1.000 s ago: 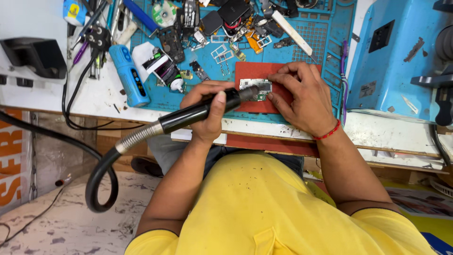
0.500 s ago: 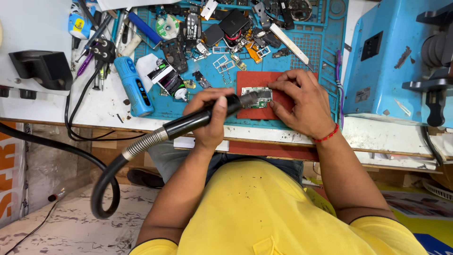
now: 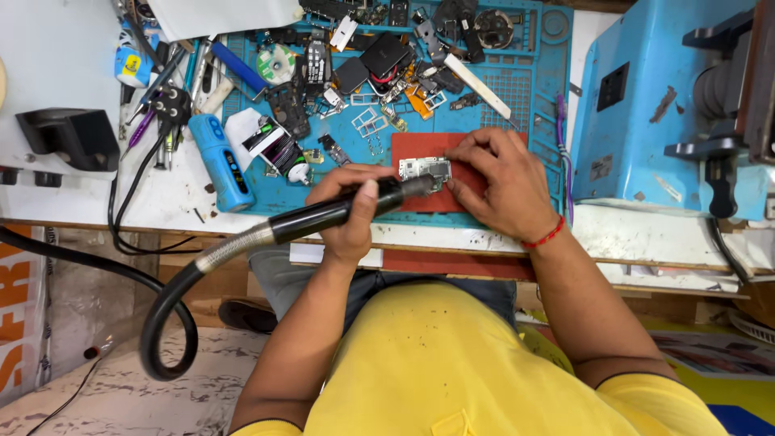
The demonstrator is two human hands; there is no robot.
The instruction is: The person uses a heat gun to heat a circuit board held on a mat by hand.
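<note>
A black hot-air wand (image 3: 339, 211) is held tight in the left hand (image 3: 353, 211), its tip at a small board (image 3: 424, 169). The board is pinned on a red pad (image 3: 476, 173) by the right hand's (image 3: 496, 182) fingers (image 3: 456, 153), on the worktop (image 3: 646, 230).

A single view comes from a camera worn on the person's head, looking almost straight down the body. The yellow shirt (image 3: 452, 363) fills the lower middle of the frame, close under the lens. The white tabletop (image 3: 73, 89) with its blue silicone work mat (image 3: 525, 89) runs across the upper half, near enough that small parts show singly. At lower left the speckled floor (image 3: 121, 396) lies far below.
</note>
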